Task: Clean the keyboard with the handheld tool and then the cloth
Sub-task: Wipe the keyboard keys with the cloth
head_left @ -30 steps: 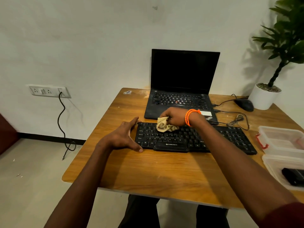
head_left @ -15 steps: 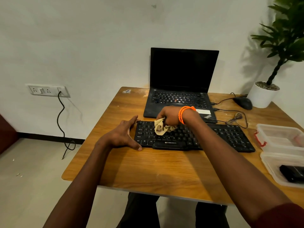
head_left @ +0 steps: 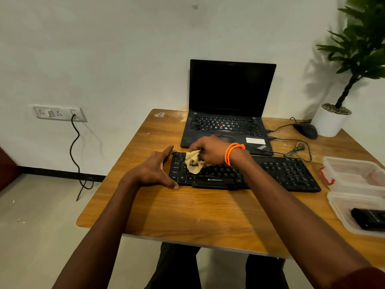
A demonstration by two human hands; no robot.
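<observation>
**Head view: a person wipes a black keyboard with a crumpled cloth**

Two bare forearms reach forward over a wooden counter (head_left: 187, 215). At the counter's near right edge sit two clear plastic containers; the nearer container (head_left: 341, 213) holds a dark object, the further container (head_left: 354, 172) has a red clasp.

The left hand (head_left: 154, 170) lies open, fingers spread, thumb along the front edge and fingers at the left end of the keyboard (head_left: 287, 174), bracing it. The keyboard lies flat across the middle of the counter.

The right hand (head_left: 210, 150), an orange bracelet (head_left: 231, 153) at its wrist, has its fingers curled round a bunched beige cloth (head_left: 192, 163) and presses it onto the keys at the keyboard's left part.

Just behind the keyboard stands an open laptop (head_left: 229, 113), its screen dark. To its right lie a black mouse (head_left: 306, 130) and loose cables, then a potted plant (head_left: 333, 119) at the far right corner. On the wall to the left is a socket panel (head_left: 58, 113) with a cord hanging down.
</observation>
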